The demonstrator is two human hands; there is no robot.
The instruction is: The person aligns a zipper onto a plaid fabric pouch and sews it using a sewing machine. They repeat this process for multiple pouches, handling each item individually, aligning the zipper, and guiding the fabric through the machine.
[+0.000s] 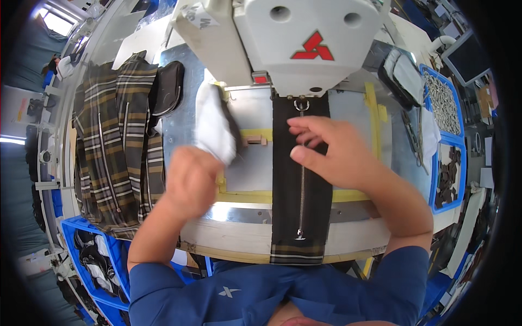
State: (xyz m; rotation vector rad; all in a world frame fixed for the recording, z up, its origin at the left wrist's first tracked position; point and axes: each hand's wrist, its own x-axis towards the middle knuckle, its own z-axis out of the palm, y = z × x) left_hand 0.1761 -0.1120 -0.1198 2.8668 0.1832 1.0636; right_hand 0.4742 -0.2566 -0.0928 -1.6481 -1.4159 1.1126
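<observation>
My left hand (191,182), blurred by motion, is closed on the lower end of a white-and-dark fabric piece (213,125), which stands out beyond the fist left of the machine's needle area. Over the upper half of a dark fabric panel (285,190), my right hand (340,149) hovers with thumb and forefinger apart and nothing between them. A metal zipper (302,201) runs down the panel's middle, its pull (299,234) lying near the plaid lower end. The panel's top end, with a metal ring (301,105), reaches beneath the white sewing machine head (312,32).
Plaid fabric pieces with zippers (117,141) lie piled at left, beside a dark pouch (169,87). At right are scissors (413,138), a blue bin of metal parts (443,103) and another with dark pieces (448,176). A blue crate (73,225) stands low left.
</observation>
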